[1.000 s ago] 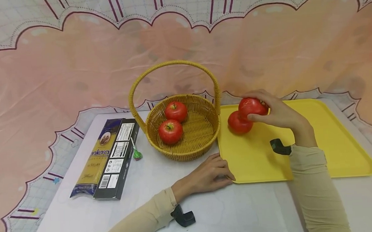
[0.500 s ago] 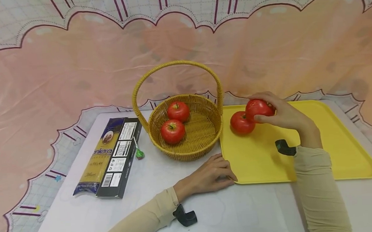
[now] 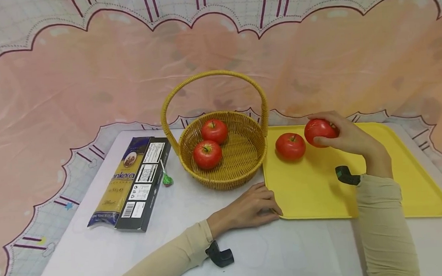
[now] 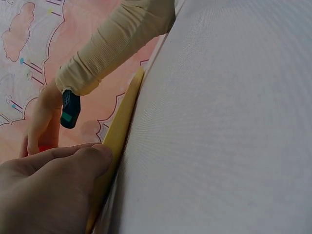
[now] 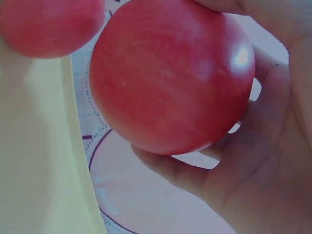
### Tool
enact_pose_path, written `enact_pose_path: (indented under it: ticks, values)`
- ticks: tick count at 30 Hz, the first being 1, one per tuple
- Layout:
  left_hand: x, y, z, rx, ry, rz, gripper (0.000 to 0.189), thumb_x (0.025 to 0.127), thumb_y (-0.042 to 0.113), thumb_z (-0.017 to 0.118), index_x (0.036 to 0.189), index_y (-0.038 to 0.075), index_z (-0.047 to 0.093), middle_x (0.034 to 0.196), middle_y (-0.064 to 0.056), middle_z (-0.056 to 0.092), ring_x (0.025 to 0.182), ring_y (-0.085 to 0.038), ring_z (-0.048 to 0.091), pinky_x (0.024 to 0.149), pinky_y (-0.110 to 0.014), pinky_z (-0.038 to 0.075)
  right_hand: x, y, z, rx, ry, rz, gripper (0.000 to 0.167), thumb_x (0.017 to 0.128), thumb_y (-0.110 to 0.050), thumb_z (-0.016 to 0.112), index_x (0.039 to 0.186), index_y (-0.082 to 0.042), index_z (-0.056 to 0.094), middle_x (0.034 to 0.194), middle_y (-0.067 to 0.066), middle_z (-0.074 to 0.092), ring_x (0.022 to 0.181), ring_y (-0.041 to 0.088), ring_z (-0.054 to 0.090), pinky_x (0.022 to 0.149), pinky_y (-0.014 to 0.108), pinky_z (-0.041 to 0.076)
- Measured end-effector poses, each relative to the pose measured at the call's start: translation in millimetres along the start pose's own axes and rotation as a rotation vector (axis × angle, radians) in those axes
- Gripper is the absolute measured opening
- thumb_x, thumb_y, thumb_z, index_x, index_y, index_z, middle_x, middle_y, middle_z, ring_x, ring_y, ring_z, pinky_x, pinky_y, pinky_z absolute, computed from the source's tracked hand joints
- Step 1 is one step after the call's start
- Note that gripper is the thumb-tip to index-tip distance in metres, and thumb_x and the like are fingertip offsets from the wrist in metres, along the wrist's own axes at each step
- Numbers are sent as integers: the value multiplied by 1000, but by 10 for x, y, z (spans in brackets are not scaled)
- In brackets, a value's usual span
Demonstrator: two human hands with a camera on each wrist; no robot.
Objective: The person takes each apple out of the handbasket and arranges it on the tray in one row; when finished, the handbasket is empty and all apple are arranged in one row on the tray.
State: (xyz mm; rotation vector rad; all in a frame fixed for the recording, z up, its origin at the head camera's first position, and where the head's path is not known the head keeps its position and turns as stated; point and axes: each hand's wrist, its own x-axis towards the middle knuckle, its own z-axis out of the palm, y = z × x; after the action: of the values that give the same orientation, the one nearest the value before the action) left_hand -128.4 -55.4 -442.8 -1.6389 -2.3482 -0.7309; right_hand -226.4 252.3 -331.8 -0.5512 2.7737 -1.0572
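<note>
Beneath your sleeves spreads a white surface [image 3: 287,251]. Nearest, your left hand [image 3: 251,207] pinches the near-left corner of a yellow tray [image 3: 303,196] lying toward the surface's right edge. Toward the left edge, you have a black box [image 3: 147,197] beside a blue-and-gold packet [image 3: 118,183], with a green lollipop [image 3: 167,180] just right of them. Farther back, a wicker basket [image 3: 227,182] carries two apples [image 3: 207,154]. Near the tray's far-left corner sits one tomato [image 3: 290,147]; just right, your right hand [image 3: 350,136] curls round a second tomato [image 3: 316,132], above the tray. Behind rises a peach patterned cloth [image 3: 127,72].
</note>
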Motion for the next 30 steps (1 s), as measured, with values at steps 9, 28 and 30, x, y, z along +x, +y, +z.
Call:
enact_pose_path:
  ticks: [9, 28, 30]
  values:
    - [5, -6, 5, -12, 3, -7, 12, 91, 30, 63, 98, 26, 72, 86, 14, 57, 91, -2, 46, 107, -37, 33, 13, 70, -13, -30, -28, 24, 57, 88, -35, 66, 139, -31, 40, 138, 9, 37, 118, 35, 42, 92, 57, 41]
    - [9, 5, 11, 0, -10, -2, 11, 91, 31, 63, 96, 27, 72, 85, 14, 58, 88, 2, 49, 109, -37, 32, 21, 214, 48, -22, -65, 35, 60, 86, -30, 68, 139, -21, 41, 136, 14, 38, 118, 37, 42, 95, 58, 40]
    - [11, 1, 13, -6, -6, -6, 11, 90, 30, 63, 96, 27, 72, 85, 14, 58, 87, 2, 49, 109, -38, 32, 43, 214, 58, -20, -78, 40, 61, 86, -31, 69, 139, -20, 41, 139, 15, 36, 120, 38, 41, 96, 59, 40]
